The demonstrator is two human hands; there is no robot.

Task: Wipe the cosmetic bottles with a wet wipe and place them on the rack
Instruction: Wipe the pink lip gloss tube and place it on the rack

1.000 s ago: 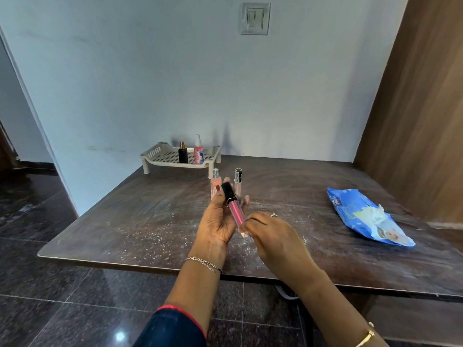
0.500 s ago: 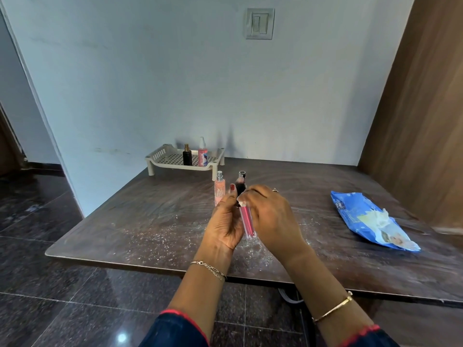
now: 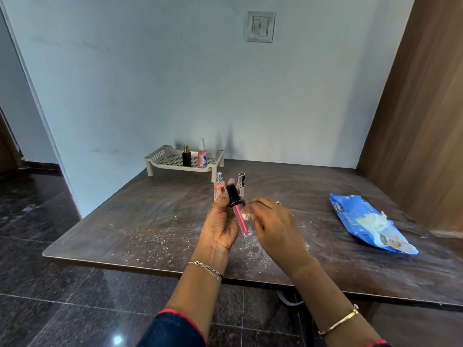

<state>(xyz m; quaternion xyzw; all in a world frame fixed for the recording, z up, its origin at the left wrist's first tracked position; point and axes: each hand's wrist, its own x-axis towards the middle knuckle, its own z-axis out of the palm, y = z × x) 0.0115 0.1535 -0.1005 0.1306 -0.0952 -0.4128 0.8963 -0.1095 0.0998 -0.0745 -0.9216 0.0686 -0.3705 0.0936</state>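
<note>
My left hand (image 3: 221, 221) grips a pink lip gloss tube (image 3: 241, 219) with a black cap, held tilted above the table. My right hand (image 3: 271, 226) pinches a small white wet wipe (image 3: 245, 216) against the tube's side. Behind my hands, a pink spray bottle (image 3: 218, 187) and a clear slim tube with a black cap (image 3: 241, 182) stand on the table. The cream rack (image 3: 160, 156) at the back left holds a black bottle (image 3: 186, 157) and a pink spray bottle (image 3: 202, 155).
A blue wet wipe pack (image 3: 363, 219) lies at the right on the dark table (image 3: 125, 221), which is speckled with white dust. A wooden panel (image 3: 421, 121) bounds the right side and a wall (image 3: 175, 83) the back.
My right hand slid up the tube to the cap, then came back down its side with the wipe. The tube is tilted again, with the cap showing.
</note>
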